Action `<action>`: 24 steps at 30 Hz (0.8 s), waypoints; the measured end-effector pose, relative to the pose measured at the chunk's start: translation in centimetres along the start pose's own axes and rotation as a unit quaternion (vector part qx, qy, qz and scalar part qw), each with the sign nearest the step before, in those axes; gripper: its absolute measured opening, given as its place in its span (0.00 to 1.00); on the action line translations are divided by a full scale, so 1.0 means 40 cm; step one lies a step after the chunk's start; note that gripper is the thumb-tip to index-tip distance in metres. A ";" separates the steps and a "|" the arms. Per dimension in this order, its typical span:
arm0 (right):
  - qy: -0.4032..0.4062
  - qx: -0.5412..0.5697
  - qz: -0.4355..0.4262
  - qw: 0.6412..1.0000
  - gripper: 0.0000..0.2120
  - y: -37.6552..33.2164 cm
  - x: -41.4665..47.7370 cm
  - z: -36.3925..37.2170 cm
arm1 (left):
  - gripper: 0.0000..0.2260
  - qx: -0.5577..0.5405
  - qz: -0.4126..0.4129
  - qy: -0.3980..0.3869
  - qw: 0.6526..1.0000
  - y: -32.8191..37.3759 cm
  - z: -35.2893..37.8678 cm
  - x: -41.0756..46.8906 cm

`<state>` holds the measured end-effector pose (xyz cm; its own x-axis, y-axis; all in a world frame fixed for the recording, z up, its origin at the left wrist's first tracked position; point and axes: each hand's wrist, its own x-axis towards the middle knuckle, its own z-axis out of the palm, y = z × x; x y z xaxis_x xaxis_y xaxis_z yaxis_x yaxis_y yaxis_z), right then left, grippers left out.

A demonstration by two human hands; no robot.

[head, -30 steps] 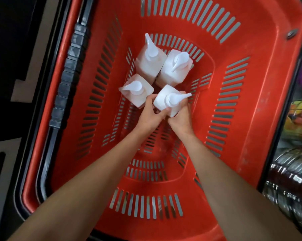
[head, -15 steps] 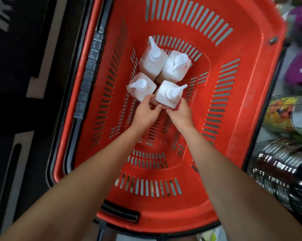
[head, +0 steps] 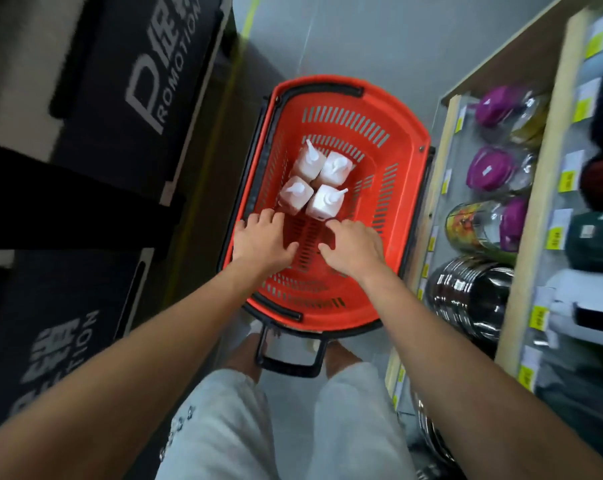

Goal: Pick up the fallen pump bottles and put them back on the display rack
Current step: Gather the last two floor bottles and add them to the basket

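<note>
Several white pump bottles stand upright in a tight block inside a red shopping basket (head: 404, 202) on the floor. The nearest bottle (head: 324, 202) stands at the block's front right, with another (head: 295, 194) to its left. My left hand (head: 263, 240) hovers over the basket's near left part, fingers spread and empty. Level with it, my right hand (head: 353, 247) hangs to the right, fingers loosely curled and holding nothing. Both hands are a little short of the bottles and touch none of them.
A wooden display rack (head: 542, 188) runs along the right, holding purple-lidded containers (head: 490, 169), a glass jar and steel pots (head: 470, 299). Black promotional boxes (head: 144, 84) line the left. Grey floor lies beyond the basket. My legs in light shorts stand behind its black handle (head: 289, 362).
Both hands let go of the front right bottle and drew back towards me. My head rose, so the whole basket, the floor and the rack came into view.
</note>
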<state>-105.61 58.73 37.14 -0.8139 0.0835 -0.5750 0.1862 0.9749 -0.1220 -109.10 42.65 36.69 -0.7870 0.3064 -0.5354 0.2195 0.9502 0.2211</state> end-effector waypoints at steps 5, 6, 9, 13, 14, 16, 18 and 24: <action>0.022 -0.063 -0.052 0.996 0.23 -0.080 -0.190 -0.130 | 0.29 0.001 -0.033 0.021 0.999 -0.024 -0.101 -0.223; 0.026 -0.075 -0.067 0.995 0.23 -0.095 -0.224 -0.148 | 0.29 -0.003 -0.047 0.030 0.998 -0.026 -0.111 -0.269; 0.039 -0.103 -0.121 0.986 0.23 -0.136 -0.318 -0.179 | 0.29 -0.004 -0.081 0.068 0.994 -0.019 -0.110 -0.409; 0.046 -0.155 -0.211 0.964 0.23 -0.211 -0.448 -0.174 | 0.27 -0.011 -0.156 0.107 0.982 -0.005 -0.080 -0.606; 0.045 -0.169 -0.236 0.956 0.23 -0.235 -0.486 -0.164 | 0.27 -0.020 -0.178 0.113 0.977 -0.003 -0.067 -0.663; 0.042 -0.199 -0.292 0.935 0.24 -0.289 -0.562 -0.136 | 0.26 -0.044 -0.216 0.129 0.967 -0.005 -0.032 -0.783; 0.033 -0.226 -0.350 0.908 0.25 -0.354 -0.645 -0.099 | 0.25 -0.067 -0.256 0.148 0.953 -0.016 0.014 -0.913; -0.005 -0.320 -0.514 0.796 0.24 -0.573 -0.935 0.058 | 0.26 -0.160 -0.422 0.183 0.873 -0.085 0.189 -1.309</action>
<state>-78.16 32.76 59.54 -0.3502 -0.8248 -0.4440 -0.8961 0.4330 -0.0975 -64.29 23.80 57.83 -0.7348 -0.5903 -0.3340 -0.6547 0.7461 0.1217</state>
